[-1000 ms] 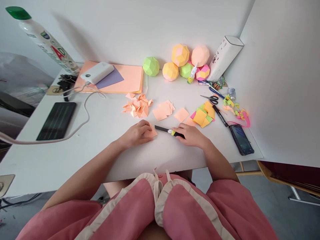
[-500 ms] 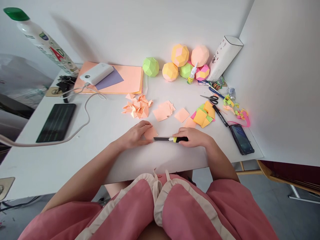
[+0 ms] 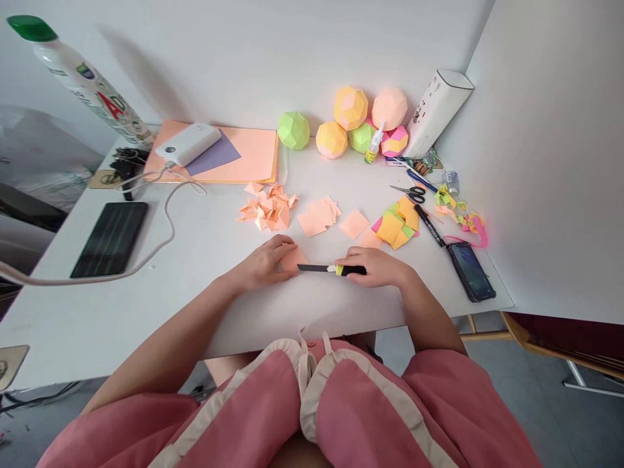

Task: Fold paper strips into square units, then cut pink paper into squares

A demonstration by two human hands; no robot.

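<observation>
On the desk in front of me, my left hand [image 3: 264, 263] pinches a small peach paper square [image 3: 294, 259] at its left side, thumb low and fingers over the top. My right hand [image 3: 383, 266] is wrapped round the black and yellow handle of a utility knife [image 3: 319, 268]. Its dark blade points left, and the tip overlaps the lower right edge of the paper. Just beyond are a pile of folded peach paper pieces [image 3: 268, 209], a small stack of peach squares [image 3: 318, 217] and a single peach square [image 3: 354, 224].
Yellow, green and pink paper squares [image 3: 391, 229] lie right of centre, near scissors [image 3: 413, 193], a black marker [image 3: 429, 225] and a phone [image 3: 472, 272]. Paper balls [image 3: 332, 140] and a glue bottle [image 3: 373, 147] stand by the wall. At left are a dark tablet [image 3: 110, 238], cable and power bank [image 3: 189, 144].
The knife has shifted slightly left, so its blade tip reaches a little further over the paper. My left hand stays in place on the square.
</observation>
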